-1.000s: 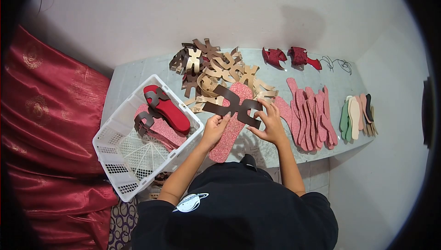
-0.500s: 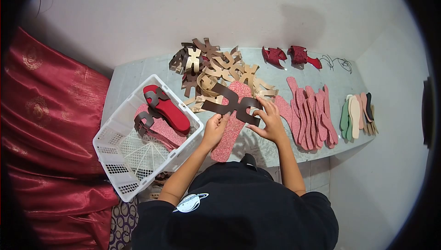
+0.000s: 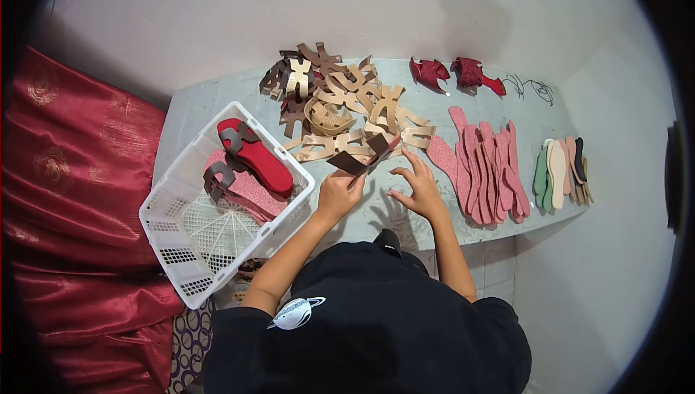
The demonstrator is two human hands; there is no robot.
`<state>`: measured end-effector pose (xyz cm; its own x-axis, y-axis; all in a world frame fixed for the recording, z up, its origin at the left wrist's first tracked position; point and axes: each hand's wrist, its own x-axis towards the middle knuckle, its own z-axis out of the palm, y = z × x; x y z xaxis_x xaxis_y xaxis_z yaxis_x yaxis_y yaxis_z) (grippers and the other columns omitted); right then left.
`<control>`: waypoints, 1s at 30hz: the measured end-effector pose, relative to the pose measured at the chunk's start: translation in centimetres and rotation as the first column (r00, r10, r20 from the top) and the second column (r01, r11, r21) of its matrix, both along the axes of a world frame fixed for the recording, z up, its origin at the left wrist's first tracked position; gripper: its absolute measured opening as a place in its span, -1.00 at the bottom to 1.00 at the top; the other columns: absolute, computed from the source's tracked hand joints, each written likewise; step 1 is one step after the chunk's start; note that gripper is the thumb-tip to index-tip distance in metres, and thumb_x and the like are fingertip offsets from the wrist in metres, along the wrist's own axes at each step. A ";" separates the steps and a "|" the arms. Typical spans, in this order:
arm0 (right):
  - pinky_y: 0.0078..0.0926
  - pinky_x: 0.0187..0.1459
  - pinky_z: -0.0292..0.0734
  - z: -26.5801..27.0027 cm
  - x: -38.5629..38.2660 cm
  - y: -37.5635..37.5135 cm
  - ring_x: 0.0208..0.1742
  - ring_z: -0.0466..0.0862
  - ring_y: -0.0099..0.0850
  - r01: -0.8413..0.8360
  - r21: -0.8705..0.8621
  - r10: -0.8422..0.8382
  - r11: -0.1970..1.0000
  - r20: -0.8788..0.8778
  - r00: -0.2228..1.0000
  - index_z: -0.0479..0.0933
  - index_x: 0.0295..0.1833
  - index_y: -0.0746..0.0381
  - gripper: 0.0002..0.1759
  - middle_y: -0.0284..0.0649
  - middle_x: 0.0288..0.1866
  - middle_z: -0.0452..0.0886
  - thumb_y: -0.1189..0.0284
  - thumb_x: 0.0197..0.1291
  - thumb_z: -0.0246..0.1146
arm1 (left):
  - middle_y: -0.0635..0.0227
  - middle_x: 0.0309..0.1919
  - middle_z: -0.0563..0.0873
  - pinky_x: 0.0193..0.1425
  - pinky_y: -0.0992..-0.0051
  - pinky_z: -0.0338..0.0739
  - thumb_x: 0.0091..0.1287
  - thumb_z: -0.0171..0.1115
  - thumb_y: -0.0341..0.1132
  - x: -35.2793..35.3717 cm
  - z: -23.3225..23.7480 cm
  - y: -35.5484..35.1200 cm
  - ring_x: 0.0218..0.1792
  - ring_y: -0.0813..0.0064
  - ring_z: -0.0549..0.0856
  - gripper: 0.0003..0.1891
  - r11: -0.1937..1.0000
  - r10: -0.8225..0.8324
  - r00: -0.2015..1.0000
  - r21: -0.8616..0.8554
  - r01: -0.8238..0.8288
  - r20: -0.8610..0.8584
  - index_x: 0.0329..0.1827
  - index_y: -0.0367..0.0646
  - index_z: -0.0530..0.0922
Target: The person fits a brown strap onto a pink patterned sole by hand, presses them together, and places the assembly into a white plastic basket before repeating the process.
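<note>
My left hand [image 3: 339,196] is closed on a dark brown sandal upper [image 3: 349,163] above the table. The upper is turned nearly edge-on, with its strap ends sticking up. A sliver of pink shows at its far end; most of the pink patterned sole is hidden from this angle. My right hand [image 3: 415,190] is just to the right, fingers apart and curved, holding nothing. Beyond both hands lies a heap of gold and brown sandal uppers [image 3: 330,115]. Several pink soles [image 3: 486,169] lie overlapped to the right of my right hand.
A white plastic basket [image 3: 153,214] at the left holds a red sandal [image 3: 262,166] and pink soles with grey-brown straps. Dark red uppers [image 3: 428,73] and thin black cord [image 3: 532,88] lie at the back. Green, cream and black soles [image 3: 556,173] sit at the right table end.
The upper and pink sole, earlier face-up between both hands, have turned edge-on in my left hand. My right hand has let go and moved slightly away. The view has shifted a little.
</note>
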<state>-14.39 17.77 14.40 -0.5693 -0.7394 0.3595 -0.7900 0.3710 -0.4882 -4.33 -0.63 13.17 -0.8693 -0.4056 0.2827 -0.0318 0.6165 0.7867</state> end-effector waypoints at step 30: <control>-0.14 0.18 0.16 -6.1 2.3 4.1 0.27 0.26 -0.11 0.008 0.197 -0.067 0.980 0.299 0.952 0.45 -0.04 0.05 -0.58 -0.23 0.14 0.38 0.32 -0.10 0.30 | 0.09 -0.14 0.57 -0.14 0.39 0.55 0.07 0.14 -0.39 2.7 -13.1 0.6 -0.19 0.20 0.62 -0.66 0.713 -0.505 0.851 -0.487 0.505 0.144 -0.09 -0.39 0.47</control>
<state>-12.06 21.91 8.29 -0.6577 -0.7530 0.0197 -0.5995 0.5074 -0.6190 -1.59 0.01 0.04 -0.9040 0.2879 0.3162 0.3975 0.8383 0.3731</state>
